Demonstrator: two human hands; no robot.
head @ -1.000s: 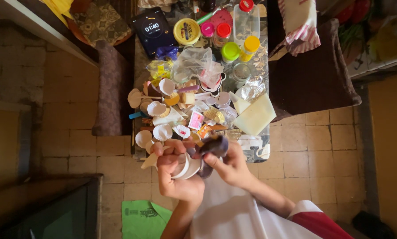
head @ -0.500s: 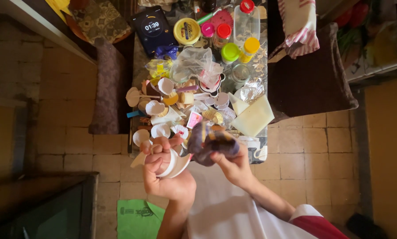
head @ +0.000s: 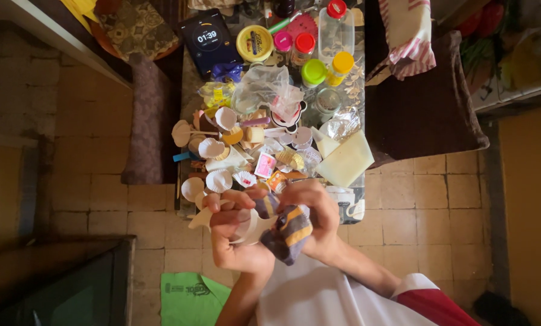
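My left hand (head: 234,238) grips a white cup-shaped dish (head: 250,224) with a pale handle or spout (head: 200,218) sticking out to the left. My right hand (head: 316,217) holds a dark purple cloth with yellow stripes (head: 287,230) and presses it against the white dish. Both hands hover just in front of the near edge of a small cluttered table (head: 353,208). White paper baking cups (head: 219,180) lie on the table just beyond my fingers.
The table carries several jars with coloured lids (head: 314,70), a crumpled plastic bag (head: 264,84), a dark timer device (head: 207,39), a yellow-lidded tub (head: 254,42) and a pale yellow sheet (head: 347,158). A dark brown chair (head: 424,96) stands to the right. A green bag (head: 189,296) lies on the tiled floor.
My right hand had lifted the striped cloth up over the table edge, then brought it back down against the white dish. My left hand shifted slightly with the dish.
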